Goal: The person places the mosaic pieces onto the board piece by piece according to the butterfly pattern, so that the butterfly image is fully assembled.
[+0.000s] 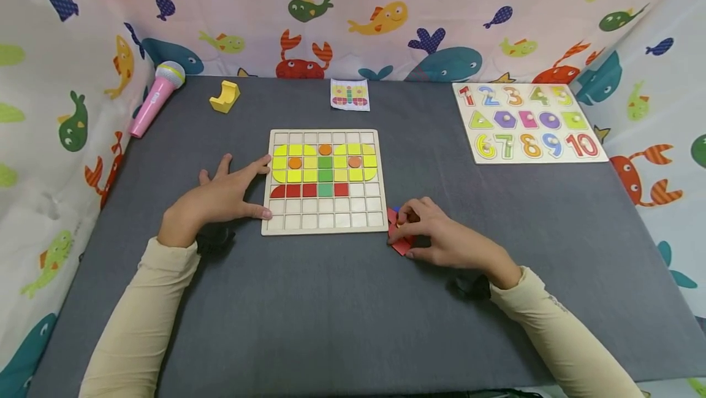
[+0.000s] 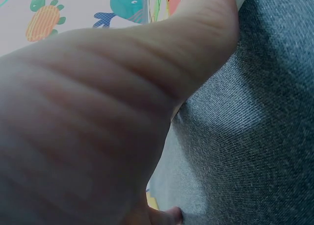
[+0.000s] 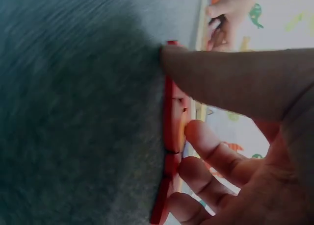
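Observation:
A wooden grid board (image 1: 317, 221) lies mid-table, bearing yellow, orange, green and red tiles in its upper rows. My left hand (image 1: 214, 199) rests at the board's left edge, fingers spread, with thumb and fingertips touching the rim. Just off the lower right corner sits a small pile of red tiles (image 1: 401, 248), with a bit of blue and orange among them. Over this pile is my right hand (image 1: 441, 232), its fingertips and thumb touching the pieces. In the right wrist view the thumb and fingers stand apart along the row of red tiles (image 3: 171, 122).
A picture card (image 1: 350, 102) lies behind the board. To the back left are a pink toy microphone (image 1: 152, 102) and a yellow block (image 1: 224, 97). A number-and-shape puzzle board (image 1: 518, 134) lies at the back right. Printed cloth (image 1: 353, 48) walls the table on three sides.

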`<state>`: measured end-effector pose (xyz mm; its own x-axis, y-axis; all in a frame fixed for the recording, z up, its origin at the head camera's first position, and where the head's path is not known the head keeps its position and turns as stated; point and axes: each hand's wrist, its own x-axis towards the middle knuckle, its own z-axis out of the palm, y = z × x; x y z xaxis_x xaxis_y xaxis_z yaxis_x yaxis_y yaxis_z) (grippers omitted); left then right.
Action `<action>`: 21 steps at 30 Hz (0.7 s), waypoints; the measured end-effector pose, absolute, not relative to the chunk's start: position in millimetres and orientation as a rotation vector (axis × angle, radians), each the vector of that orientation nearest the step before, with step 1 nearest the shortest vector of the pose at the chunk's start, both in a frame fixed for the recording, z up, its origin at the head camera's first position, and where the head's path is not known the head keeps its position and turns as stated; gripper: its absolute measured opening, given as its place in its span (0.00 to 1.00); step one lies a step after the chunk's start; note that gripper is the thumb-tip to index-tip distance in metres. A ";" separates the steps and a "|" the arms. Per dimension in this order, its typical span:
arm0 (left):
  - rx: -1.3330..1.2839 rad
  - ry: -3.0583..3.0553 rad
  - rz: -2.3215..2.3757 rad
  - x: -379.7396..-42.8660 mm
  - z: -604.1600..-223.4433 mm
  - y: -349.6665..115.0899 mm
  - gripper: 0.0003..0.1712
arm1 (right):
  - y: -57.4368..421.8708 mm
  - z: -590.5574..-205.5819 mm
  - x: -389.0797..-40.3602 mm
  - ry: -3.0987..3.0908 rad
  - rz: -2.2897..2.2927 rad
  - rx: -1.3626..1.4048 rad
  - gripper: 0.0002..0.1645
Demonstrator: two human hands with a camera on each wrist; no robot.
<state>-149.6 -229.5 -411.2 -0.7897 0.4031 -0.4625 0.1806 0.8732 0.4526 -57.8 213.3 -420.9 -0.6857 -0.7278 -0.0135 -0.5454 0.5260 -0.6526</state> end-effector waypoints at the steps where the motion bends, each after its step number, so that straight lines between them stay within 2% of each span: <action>1: 0.422 2.477 0.526 -150.0 -411.2 -229.5 0.74 | 213.0 -421.1 -58.3 2.487 -0.906 -1.069 0.20; 21: 0.435 2.488 0.535 -149.7 -411.0 -230.6 0.72 | 205.4 -416.5 -80.8 2.622 -0.828 -1.061 0.15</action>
<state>-149.7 -230.6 -411.0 -0.7951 0.4100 -0.4469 0.1901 0.8683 0.4582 -80.8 205.4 -416.5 -0.7244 -0.6888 0.0287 -0.5804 0.5869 -0.5645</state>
